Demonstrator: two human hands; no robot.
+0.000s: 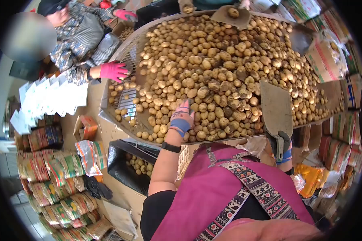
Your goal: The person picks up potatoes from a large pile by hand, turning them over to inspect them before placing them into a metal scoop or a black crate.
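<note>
A large heap of potatoes [213,68] covers the wide tray table in front of me. My left hand [182,116], in a pink and blue glove, lies on the potatoes near the front edge, fingers stretched forward and somewhat spread. At the right, my right hand [285,152], in a blue and dark glove, is closed around the handle of a flat, soil-stained scoop [276,106]. The scoop's broad blade lies over the potatoes, pointing away from me. Part of my right hand is hidden behind the handle.
At the left, a co-worker's pink-gloved hand [114,71] is over the tray's metal grate [129,100]. A second scoop [221,17] bears a potato at the far edge. A black-lined container [120,168] of potatoes stands below. Stacked printed bags [64,201] and cartons crowd the sides.
</note>
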